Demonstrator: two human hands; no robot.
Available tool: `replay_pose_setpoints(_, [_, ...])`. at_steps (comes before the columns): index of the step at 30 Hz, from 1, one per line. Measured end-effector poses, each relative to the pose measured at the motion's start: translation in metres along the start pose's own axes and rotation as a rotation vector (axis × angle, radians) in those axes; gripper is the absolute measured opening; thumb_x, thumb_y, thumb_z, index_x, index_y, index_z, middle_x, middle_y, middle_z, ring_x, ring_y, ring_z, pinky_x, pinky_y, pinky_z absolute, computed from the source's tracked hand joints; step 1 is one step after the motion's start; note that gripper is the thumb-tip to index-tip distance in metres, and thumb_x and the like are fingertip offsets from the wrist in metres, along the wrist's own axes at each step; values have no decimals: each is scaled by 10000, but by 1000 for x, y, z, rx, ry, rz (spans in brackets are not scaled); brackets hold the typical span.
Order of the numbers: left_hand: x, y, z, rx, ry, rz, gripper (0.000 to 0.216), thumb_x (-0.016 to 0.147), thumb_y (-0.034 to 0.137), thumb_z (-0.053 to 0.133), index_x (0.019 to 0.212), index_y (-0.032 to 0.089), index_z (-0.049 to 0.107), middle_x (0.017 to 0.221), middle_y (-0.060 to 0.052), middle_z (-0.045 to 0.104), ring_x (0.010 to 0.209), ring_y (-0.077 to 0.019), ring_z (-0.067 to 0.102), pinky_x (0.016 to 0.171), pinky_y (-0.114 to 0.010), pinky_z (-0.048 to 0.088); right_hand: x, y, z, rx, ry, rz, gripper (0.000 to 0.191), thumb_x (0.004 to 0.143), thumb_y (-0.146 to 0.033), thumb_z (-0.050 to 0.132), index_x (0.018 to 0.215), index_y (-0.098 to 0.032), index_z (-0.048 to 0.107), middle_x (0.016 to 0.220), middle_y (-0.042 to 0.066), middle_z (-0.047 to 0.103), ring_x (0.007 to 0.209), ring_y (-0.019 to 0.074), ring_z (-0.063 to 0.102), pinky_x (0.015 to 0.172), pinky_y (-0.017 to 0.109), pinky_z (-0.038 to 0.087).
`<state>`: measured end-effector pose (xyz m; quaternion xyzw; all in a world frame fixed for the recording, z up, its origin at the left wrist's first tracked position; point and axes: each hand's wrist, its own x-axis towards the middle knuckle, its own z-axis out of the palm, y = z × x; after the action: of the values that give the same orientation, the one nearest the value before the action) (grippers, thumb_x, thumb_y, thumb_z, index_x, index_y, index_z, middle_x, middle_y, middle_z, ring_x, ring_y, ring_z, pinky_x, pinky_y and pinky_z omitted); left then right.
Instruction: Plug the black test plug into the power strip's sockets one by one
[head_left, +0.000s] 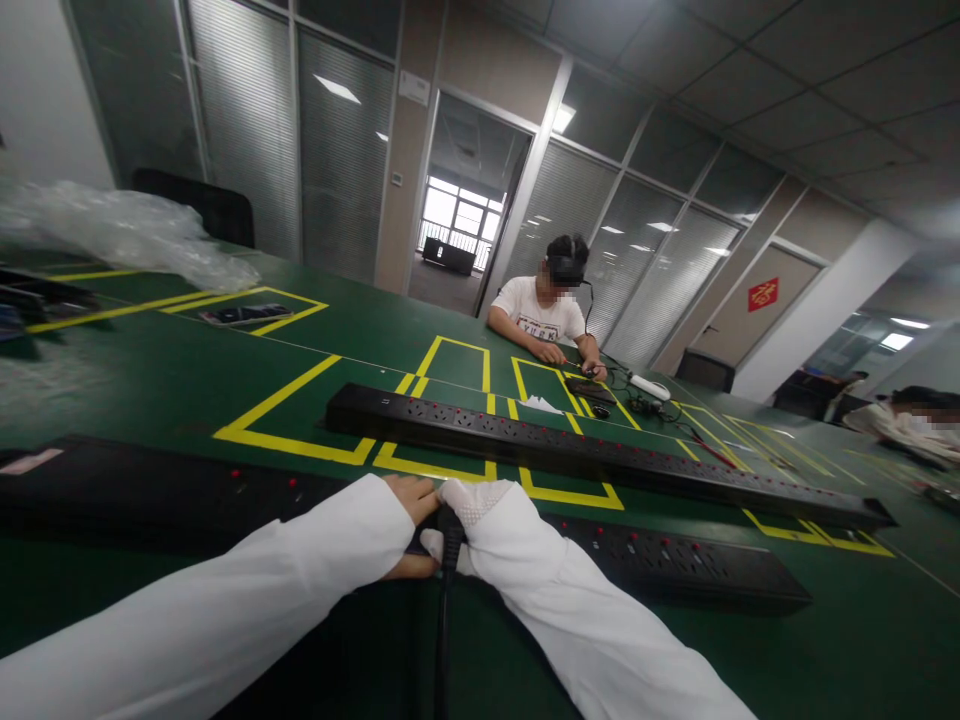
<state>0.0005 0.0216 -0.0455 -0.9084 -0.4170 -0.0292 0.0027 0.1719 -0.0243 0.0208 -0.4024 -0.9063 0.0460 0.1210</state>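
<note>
A long black power strip [660, 560] with red indicators lies across the near side of the table, under both hands. My left hand [414, 500], bare below a white sleeve, is closed around the strip's middle, with fingers on top and thumb on the near side. Right beside it, my right hand [466, 503] in a white glove is closed on a black plug [451, 530] held against the strip. The plug's cord [444, 640] hangs down toward me. The plug's front end is hidden by my hands. A second black power strip [525, 440] lies farther back.
Yellow tape outlines [285, 400] mark the green table [360, 300]. Clear plastic wrap [112, 230] and a phone [245, 314] lie at left. Across the table, a person [544, 305] handles cables near a white power strip [649, 387]. Another person [907, 420] sits at far right.
</note>
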Motion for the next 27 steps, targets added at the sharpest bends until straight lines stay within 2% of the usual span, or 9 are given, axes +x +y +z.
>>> replay_pose_setpoints(6, [-1, 1, -2, -32, -14, -20, 562, 702, 597, 518, 1128, 233, 562, 983, -76, 608, 875, -286, 603, 735, -412, 484, -3, -1, -5, -1, -22, -4, 291, 906, -364, 502, 1069, -128, 551, 957, 43, 588, 773, 120, 583, 675, 284, 508])
replay_pose_setpoints(11, [-2, 1, -6, -29, -44, -21, 570, 707, 588, 517, 1161, 244, 542, 978, -73, 603, 888, -292, 602, 735, -417, 486, -1, -1, -8, -21, -37, -5, 309, 910, -387, 487, 1070, -130, 548, 886, 26, 588, 723, 111, 573, 665, 282, 497])
replay_pose_setpoints(14, [-1, 0, -6, -49, -51, -23, 586, 703, 583, 517, 1184, 247, 528, 997, -76, 601, 897, -300, 601, 748, -437, 487, -2, -2, -11, -29, -39, -17, 305, 909, -370, 495, 1091, -130, 545, 964, 45, 589, 786, 125, 586, 694, 297, 508])
replay_pose_setpoints(21, [2, 0, -3, 6, -64, 10, 611, 698, 592, 498, 1153, 186, 548, 979, -105, 601, 876, -319, 603, 707, -443, 497, -6, -7, -19, -58, -41, -28, 316, 904, -346, 512, 1140, -138, 532, 1065, 67, 576, 885, 155, 589, 758, 340, 513])
replay_pose_setpoints(27, [1, 0, 0, 16, -18, 13, 529, 706, 582, 507, 1076, 211, 578, 983, -89, 601, 861, -295, 603, 700, -418, 495, -1, -7, -18, -95, -49, 11, 324, 908, -384, 492, 1102, -130, 543, 966, 50, 597, 813, 139, 594, 725, 323, 508])
